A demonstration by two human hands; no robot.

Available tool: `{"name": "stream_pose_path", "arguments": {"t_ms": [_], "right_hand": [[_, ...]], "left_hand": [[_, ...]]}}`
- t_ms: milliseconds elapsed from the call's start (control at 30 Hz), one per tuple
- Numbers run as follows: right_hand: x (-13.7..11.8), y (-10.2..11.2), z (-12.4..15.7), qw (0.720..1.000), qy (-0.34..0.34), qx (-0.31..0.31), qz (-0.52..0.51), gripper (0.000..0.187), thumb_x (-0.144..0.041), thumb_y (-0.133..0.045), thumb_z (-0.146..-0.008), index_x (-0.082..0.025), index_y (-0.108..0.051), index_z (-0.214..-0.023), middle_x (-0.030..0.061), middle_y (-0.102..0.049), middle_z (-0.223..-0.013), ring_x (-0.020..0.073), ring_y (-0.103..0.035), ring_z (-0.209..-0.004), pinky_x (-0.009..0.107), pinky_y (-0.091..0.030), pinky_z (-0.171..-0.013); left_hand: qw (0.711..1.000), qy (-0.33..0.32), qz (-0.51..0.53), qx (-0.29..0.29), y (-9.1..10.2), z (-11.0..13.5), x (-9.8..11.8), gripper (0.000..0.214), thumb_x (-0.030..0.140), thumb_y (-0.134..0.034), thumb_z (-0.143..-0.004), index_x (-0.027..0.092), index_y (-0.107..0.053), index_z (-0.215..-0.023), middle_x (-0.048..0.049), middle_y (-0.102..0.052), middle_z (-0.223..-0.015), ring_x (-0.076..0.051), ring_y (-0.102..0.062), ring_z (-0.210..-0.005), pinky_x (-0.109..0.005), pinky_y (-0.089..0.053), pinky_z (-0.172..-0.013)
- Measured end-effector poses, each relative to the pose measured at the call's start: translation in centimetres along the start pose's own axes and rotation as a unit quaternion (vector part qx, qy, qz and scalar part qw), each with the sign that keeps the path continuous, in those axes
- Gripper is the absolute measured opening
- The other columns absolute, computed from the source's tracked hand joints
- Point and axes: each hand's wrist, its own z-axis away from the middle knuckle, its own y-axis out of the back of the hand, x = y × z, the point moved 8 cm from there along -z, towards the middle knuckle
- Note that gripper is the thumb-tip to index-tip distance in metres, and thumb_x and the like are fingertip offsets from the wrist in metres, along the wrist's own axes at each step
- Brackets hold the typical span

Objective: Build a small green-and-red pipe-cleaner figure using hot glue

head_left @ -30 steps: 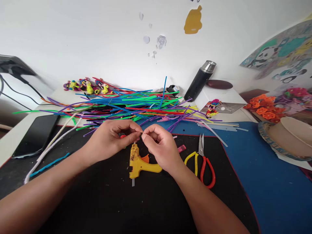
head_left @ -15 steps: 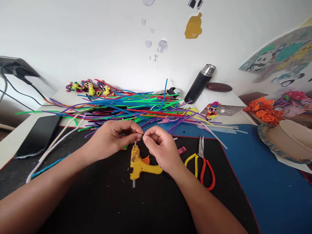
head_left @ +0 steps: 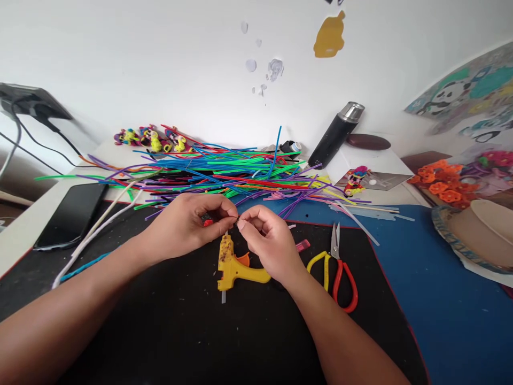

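Observation:
My left hand (head_left: 191,223) and my right hand (head_left: 269,239) meet fingertip to fingertip above the black mat (head_left: 172,337). Each pinches the same tiny dark piece (head_left: 236,218), mostly hidden by the fingers and too small to name. Just beneath them lies a yellow hot glue gun (head_left: 227,262), its nozzle pointing away from me and a clear glue stick (head_left: 223,297) poking from its rear. To the right of my right hand rest scissors (head_left: 335,262) with one yellow and one red handle. A pink piece (head_left: 303,245) lies between that hand and the scissors.
A heap of colourful pipe cleaners (head_left: 224,174) spreads along the wall behind my hands. A phone (head_left: 70,216) lies left, a black thermos (head_left: 336,133) stands at the back. Small pipe-cleaner figures (head_left: 150,140) sit back left, another figure (head_left: 356,182) toward the right.
The view has shifted slightly, so the things on the table appear a little further right and higher. Both hands keep their pinch at nearly the same spot, with only small finger movement.

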Motion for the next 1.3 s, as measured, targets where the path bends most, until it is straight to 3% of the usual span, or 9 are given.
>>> {"name": "stream_pose_path", "arguments": {"t_ms": [333, 867, 1300], "right_hand": [[0.4, 0.0, 0.0, 1.000, -0.015, 0.000, -0.005, 0.027, -0.044, -0.083, -0.091, -0.024, -0.065, -0.092, -0.0083, -0.048, -0.067, 0.0104, -0.041, -0.056, 0.026, -0.030, -0.052], [-0.2, -0.2, 0.1, 1.000, 0.000, -0.002, 0.006, 0.020, -0.040, -0.074, -0.092, -0.024, -0.064, -0.090, -0.0078, -0.050, -0.066, 0.0112, -0.044, -0.057, 0.027, -0.034, -0.055], [-0.3, 0.0, 0.1, 1.000, -0.013, 0.008, 0.002, 0.024, -0.044, -0.078, -0.090, -0.024, -0.064, -0.091, -0.0081, -0.050, -0.066, 0.0109, -0.044, -0.056, 0.027, -0.034, -0.053]], "left_hand": [[1.000, -0.006, -0.029, 0.006, 0.2, 0.2, 0.0, 0.020, 0.037, -0.069, -0.101, 0.023, -0.081, -0.094, -0.0014, -0.082, -0.084, -0.016, -0.074, -0.072, -0.023, -0.053, -0.066], [1.000, 0.003, -0.025, 0.001, 0.1, 0.2, -0.1, 0.022, 0.043, -0.072, -0.101, 0.025, -0.083, -0.094, -0.0009, -0.084, -0.085, -0.016, -0.074, -0.071, -0.023, -0.052, -0.064], [0.995, 0.061, 0.071, -0.015, 0.1, 0.1, -1.7, 0.024, 0.049, -0.077, -0.099, 0.026, -0.084, -0.096, -0.0031, -0.085, -0.087, -0.019, -0.077, -0.074, -0.025, -0.057, -0.064]]}}
